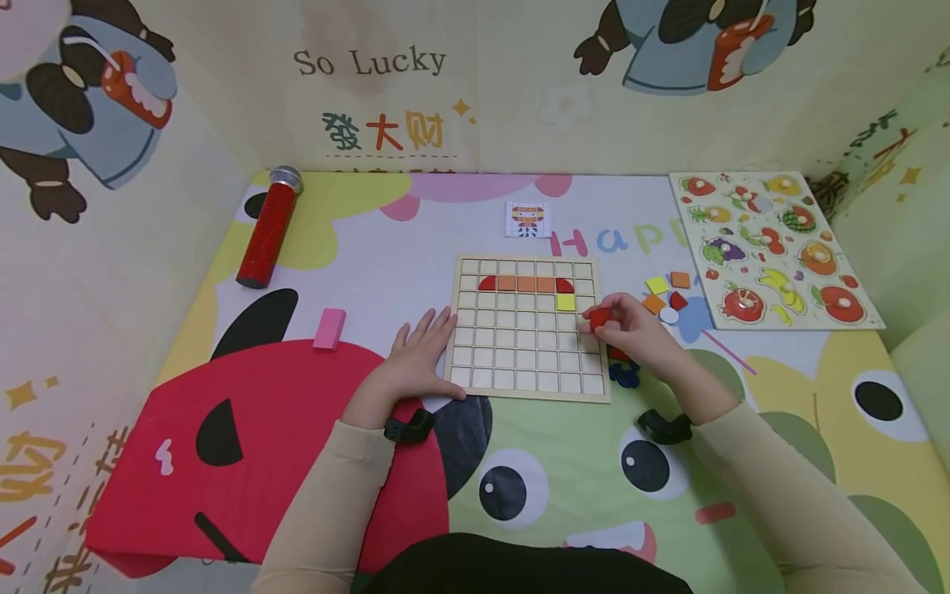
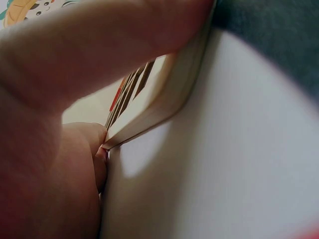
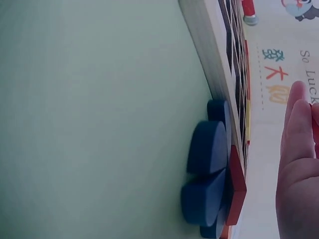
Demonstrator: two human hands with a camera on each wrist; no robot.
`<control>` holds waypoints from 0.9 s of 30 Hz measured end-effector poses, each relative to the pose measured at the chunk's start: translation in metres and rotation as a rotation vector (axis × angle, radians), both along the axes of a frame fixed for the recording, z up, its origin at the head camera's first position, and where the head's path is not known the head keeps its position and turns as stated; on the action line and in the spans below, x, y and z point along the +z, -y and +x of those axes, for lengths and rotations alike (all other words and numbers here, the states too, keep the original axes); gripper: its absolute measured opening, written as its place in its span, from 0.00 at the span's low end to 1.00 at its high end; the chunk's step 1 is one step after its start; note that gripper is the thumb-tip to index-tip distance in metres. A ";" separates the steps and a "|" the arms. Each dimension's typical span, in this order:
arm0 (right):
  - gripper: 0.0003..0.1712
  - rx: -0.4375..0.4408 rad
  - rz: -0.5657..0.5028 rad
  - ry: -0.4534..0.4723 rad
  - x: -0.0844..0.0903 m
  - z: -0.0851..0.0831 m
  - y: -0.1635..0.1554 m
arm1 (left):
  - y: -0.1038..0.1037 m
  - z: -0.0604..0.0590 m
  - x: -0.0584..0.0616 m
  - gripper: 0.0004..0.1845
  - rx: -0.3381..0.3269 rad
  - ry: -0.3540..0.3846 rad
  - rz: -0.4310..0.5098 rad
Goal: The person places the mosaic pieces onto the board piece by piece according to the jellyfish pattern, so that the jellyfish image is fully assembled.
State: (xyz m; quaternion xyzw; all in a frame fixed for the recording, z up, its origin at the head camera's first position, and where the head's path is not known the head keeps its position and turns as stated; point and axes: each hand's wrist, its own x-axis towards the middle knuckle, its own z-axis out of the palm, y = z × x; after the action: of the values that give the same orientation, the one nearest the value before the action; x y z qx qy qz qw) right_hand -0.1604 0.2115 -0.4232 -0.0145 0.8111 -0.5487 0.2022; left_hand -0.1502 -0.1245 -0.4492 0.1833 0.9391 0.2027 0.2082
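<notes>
A: Fingers [image 1: 603, 323] of the right hand [image 1: 631, 330] curled in a pinch round a small red tile [image 1: 599, 317], held just over the wooden grid board [image 1: 525, 388] at its 3 o'clock edge, one row below the yellow tile [image 1: 566, 302]. Tile clear of the cells, not seated.

B: And the left hand [image 1: 419, 351]?

A: Flat, fingers straight and spread, pressed against the board's 9 o'clock edge near the lower corner. Left wrist view shows the thumb lying along the board's rim [image 2: 164, 107]. I read that as bracing, so the board does not slide on the bench [image 1: 779, 371] while a piece goes in.

B: What is already on the board?

A: Second row: red quarter-round, three orange squares [image 1: 526, 284], another red quarter-round. Yellow sits beneath the right end. A small picture card [image 1: 528, 219] lies at 12 o'clock from the board, facing the person; probably the pattern to copy.

B: Spare pieces?

A: Loose tiles [image 1: 666, 295] at 2 o'clock, within the right hand's reach. Dark blue pieces [image 3: 205, 164] and a red one touch the board's right edge under the wrist. Fruit puzzle [image 1: 772, 247] farther right, red tube [image 1: 265, 231] at 10 o'clock, pink block [image 1: 330, 327] at 9 o'clock, all well apart.
</notes>
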 end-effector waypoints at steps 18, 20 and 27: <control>0.20 0.050 0.052 0.016 0.001 -0.002 0.000 | -0.001 0.000 0.002 0.63 0.002 -0.002 0.005; 0.20 0.053 0.062 0.026 0.001 -0.002 0.001 | 0.000 0.000 0.001 0.64 0.001 -0.005 0.002; 0.22 0.032 0.131 0.054 0.001 -0.003 0.004 | 0.000 0.000 0.000 0.64 0.000 -0.007 -0.002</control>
State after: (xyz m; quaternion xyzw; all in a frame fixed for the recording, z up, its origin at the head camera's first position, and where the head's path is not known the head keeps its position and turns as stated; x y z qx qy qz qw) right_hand -0.1630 0.2077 -0.4227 0.0007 0.8392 -0.4911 0.2335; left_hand -0.1503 -0.1242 -0.4495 0.1837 0.9401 0.2010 0.2051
